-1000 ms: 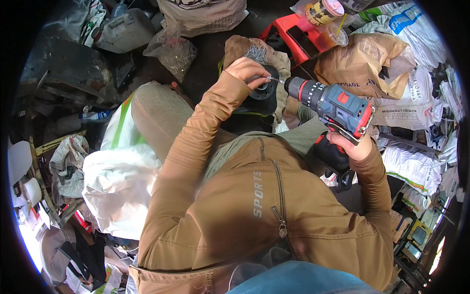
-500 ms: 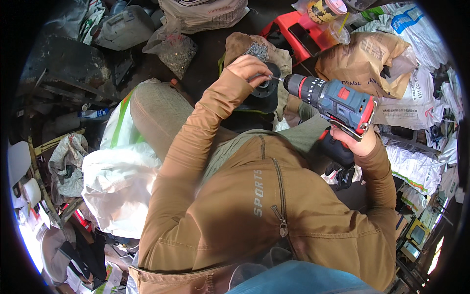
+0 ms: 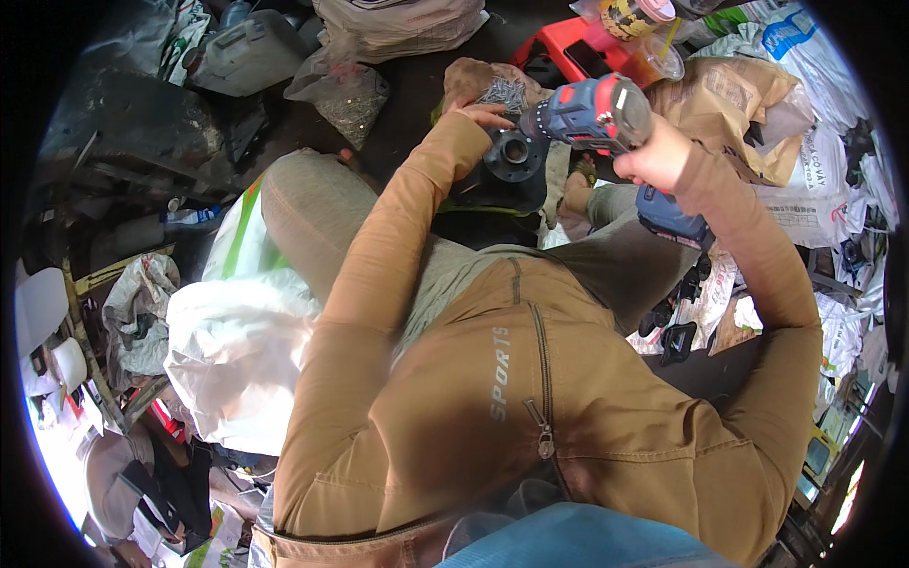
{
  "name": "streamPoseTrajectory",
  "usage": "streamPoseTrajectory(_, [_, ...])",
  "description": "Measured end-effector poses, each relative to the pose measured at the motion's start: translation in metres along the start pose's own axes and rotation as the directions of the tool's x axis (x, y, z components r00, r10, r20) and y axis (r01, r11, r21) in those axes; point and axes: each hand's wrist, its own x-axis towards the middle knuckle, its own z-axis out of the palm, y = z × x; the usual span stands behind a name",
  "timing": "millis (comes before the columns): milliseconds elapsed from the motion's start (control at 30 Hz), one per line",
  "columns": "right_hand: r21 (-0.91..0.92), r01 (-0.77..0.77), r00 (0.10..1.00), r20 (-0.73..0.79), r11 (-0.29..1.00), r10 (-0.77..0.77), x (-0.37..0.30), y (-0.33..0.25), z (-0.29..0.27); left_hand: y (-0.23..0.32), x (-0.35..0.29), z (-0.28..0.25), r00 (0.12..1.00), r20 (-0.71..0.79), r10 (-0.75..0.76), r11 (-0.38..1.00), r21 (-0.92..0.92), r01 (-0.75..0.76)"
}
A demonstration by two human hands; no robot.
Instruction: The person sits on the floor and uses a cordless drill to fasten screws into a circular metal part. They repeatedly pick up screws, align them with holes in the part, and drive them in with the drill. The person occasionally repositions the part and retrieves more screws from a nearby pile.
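Observation:
My right hand [image 3: 660,156] is wrapped round the grip of a blue, black and red cordless drill [image 3: 592,112]. The drill points left and down, its chuck over the far rim of a black round flanged part [image 3: 514,159] with a hole at its centre. My left hand [image 3: 485,115] lies by that same rim, close to the chuck, with its fingers drawn together; whatever they pinch is hidden. Just beyond, a heap of silver screws [image 3: 505,93] rests on a brownish cloth bag [image 3: 466,78]. The drill's tip is out of sight.
A red stool [image 3: 559,49] with a phone [image 3: 589,61] and drink cups [image 3: 653,59] stands at the far right. Beside it lie a brown paper sack [image 3: 729,104] and white sacks. A clear bag of small pieces [image 3: 350,102] sits at the far left, a white sack [image 3: 237,360] by my left knee.
My right hand has brought the drill forward and tipped it down over the black part. My left hand has shifted slightly left, uncovering the part's centre hole.

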Motion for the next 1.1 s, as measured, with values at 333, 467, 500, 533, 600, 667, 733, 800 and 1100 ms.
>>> streamPoseTrajectory(333, [-0.282, -0.046, 0.997, 0.052, 0.958, 0.063, 0.051, 0.004, 0.01, -0.068, 0.024, 0.038, 0.967, 0.153, -0.203, 0.974, -0.072, 0.216])
streamPoseTrajectory(467, [-0.343, -0.057, 0.992, 0.088, 0.938, 0.093, 0.061, 0.003, 0.013, -0.083, 0.027, 0.043, 0.971, 0.175, -0.163, 0.955, -0.221, 0.2])
streamPoseTrajectory(500, [-0.368, -0.065, 0.988, 0.104, 0.927, 0.111, 0.063, 0.003, 0.011, -0.083, 0.024, 0.044, 0.974, 0.171, -0.148, 0.944, -0.27, 0.191])
streamPoseTrajectory(533, [-0.401, 0.028, 0.991, 0.131, 0.916, 0.027, 0.065, 0.004, 0.01, -0.082, 0.021, 0.045, 0.974, 0.173, -0.148, 0.935, -0.296, 0.194])
streamPoseTrajectory(600, [-0.408, 0.288, 0.952, 0.222, 0.866, -0.212, 0.068, 0.009, 0.003, -0.074, 0.009, 0.05, 0.952, 0.184, -0.243, 0.959, -0.101, 0.264])
streamPoseTrajectory(667, [-0.535, 0.359, 0.931, 0.262, 0.765, -0.254, 0.075, 0.017, 0.004, -0.062, -0.003, 0.059, 0.915, 0.155, -0.373, 0.911, 0.248, 0.329])
streamPoseTrajectory(733, [-0.548, 0.519, 0.854, 0.298, 0.656, -0.426, 0.083, 0.027, 0.005, -0.054, -0.013, 0.065, 0.964, 0.114, -0.241, 0.932, 0.305, 0.197])
streamPoseTrajectory(800, [-0.554, 0.616, 0.785, 0.379, 0.56, -0.489, 0.091, 0.035, 0.006, -0.05, -0.014, 0.073, 0.994, -0.01, -0.113, 0.968, 0.226, 0.112])
streamPoseTrajectory(1100, [-0.447, 0.708, 0.706, 0.428, 0.547, -0.565, 0.115, 0.048, 0.009, -0.061, -0.004, 0.086, 0.999, -0.015, -0.042, 0.969, 0.242, 0.044])
